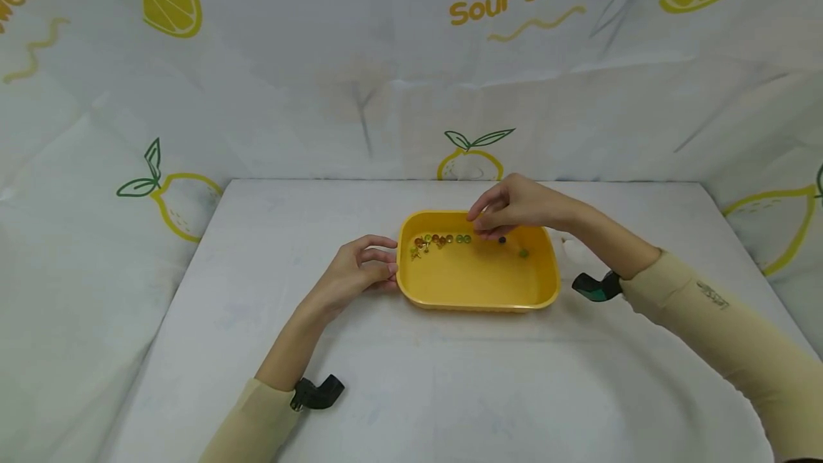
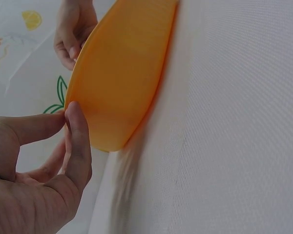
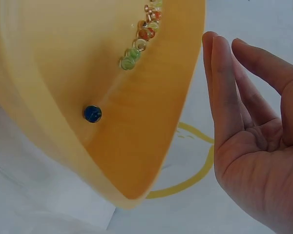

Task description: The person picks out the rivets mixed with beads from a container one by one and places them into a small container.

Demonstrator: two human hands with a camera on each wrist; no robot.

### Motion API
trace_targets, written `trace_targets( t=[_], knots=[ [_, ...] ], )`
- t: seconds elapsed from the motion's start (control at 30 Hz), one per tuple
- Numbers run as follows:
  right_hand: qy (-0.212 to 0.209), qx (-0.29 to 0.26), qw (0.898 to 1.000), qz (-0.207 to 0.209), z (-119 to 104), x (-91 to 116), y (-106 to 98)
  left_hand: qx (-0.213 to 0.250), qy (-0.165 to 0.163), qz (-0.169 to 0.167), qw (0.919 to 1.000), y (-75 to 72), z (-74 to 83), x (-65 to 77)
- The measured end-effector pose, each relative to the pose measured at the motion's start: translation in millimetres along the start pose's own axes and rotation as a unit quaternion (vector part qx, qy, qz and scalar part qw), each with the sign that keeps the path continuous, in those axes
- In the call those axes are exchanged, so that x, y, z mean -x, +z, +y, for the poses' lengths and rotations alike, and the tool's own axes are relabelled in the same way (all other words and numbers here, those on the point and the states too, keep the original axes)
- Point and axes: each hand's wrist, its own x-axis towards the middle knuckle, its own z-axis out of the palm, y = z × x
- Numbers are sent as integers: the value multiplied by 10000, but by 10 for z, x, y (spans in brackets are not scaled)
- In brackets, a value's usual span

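A yellow tray holds a line of green and amber glass marbles along its far side. Small gold-coloured pieces lie in its far left corner. My left hand pinches the rim at the tray's left end; in the left wrist view its fingertips meet at the edge. Over the far rim hovers my right hand, fingers fairly straight and thumb apart in the right wrist view, with nothing visible between them. Below it a dark blue marble sits apart from the line, and a green marble lies further right.
The tray stands on a white-covered table. Behind it rises a white cloth printed with lemons. Each wrist carries a black camera mount, the left one low over the table and the right one beside the tray's right end.
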Motion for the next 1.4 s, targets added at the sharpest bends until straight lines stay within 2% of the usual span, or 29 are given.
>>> trace_targets(
  t=[0.43,0.83,1.4],
  knots=[
    [-69,185,9998,-74,-28,-156,83,16,-73,45,10000,0,-10,-7],
    [-402,134,9991,-91,-44,-333,239,-37,4,5,10000,7,14,7],
    [-435,140,9978,-471,-73,-554,455,10,-5,-42,10000,4,18,12]
  ],
)
